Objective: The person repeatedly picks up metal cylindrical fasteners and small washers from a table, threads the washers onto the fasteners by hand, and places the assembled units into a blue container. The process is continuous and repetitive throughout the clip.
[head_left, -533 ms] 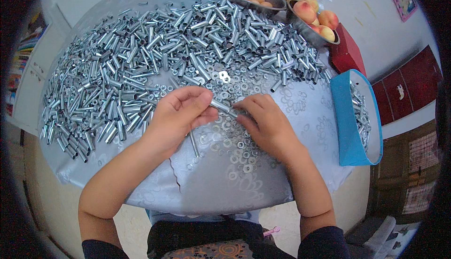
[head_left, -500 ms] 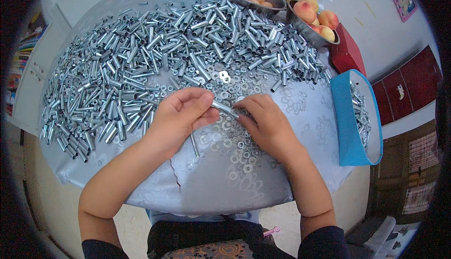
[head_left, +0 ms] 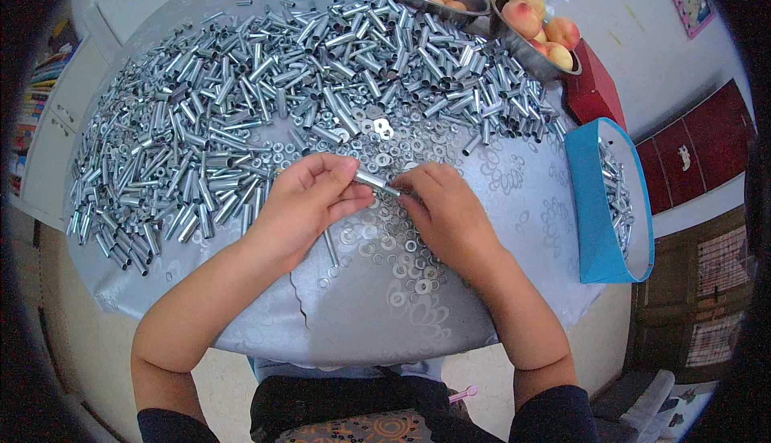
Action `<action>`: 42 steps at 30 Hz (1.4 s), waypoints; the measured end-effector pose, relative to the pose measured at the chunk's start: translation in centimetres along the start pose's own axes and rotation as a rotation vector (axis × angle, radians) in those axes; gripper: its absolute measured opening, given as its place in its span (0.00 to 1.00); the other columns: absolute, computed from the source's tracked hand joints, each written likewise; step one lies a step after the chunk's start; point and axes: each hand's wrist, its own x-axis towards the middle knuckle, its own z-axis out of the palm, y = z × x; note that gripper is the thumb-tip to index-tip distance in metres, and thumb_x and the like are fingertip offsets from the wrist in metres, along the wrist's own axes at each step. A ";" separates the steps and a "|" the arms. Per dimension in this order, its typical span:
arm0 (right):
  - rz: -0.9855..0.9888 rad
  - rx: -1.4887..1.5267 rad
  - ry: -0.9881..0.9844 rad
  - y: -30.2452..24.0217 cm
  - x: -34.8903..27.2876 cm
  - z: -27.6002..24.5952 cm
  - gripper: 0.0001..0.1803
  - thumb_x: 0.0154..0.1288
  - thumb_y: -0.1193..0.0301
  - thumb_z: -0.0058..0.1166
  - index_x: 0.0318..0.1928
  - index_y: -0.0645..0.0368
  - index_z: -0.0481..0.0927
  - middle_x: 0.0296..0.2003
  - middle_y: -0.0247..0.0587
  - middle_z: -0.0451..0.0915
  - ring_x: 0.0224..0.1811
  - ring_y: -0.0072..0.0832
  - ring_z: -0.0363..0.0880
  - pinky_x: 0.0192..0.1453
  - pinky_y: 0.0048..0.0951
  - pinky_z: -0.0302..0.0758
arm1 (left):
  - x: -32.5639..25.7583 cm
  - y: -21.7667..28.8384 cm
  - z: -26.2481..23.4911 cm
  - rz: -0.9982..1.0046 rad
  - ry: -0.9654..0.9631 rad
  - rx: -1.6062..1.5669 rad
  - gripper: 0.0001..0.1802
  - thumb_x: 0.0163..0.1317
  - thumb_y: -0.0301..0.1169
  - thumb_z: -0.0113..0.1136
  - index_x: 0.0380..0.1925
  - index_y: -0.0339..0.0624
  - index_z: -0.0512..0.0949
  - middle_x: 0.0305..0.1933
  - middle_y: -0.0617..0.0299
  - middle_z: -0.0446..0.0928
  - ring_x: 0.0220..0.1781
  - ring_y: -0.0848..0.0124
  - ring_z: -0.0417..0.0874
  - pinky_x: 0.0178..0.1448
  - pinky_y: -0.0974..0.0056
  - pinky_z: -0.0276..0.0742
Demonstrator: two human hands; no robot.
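Left hand (head_left: 301, 202) fingers pinch short shiny metal tube (head_left: 376, 183); tube lies sideways, tip inside right hand (head_left: 446, 210) fingers, closed around tip.

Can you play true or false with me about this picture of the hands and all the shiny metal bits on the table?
1. Both hands hold one small metal tube between them. True: the left hand and the right hand meet at it.
2. The blue box is on the person's left. False: it sits at the right edge of the table.
3. Flat washers lie under and near the hands. True.
4. The peaches are in a wicker basket. False: they are in a metal bowl.
5. The pile of metal tubes is small. False: it covers most of the far side of the table.
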 end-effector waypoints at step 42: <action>-0.093 0.218 0.255 -1.2 0.1 -1.6 0.10 0.47 0.73 0.62 0.32 0.58 0.78 0.31 0.39 0.76 0.36 0.36 0.74 0.40 0.32 0.70 | -0.4 0.2 -0.1 0.017 -0.054 -0.002 0.13 0.63 0.33 0.51 0.38 0.31 0.70 0.35 0.55 0.75 0.38 0.68 0.79 0.47 0.67 0.77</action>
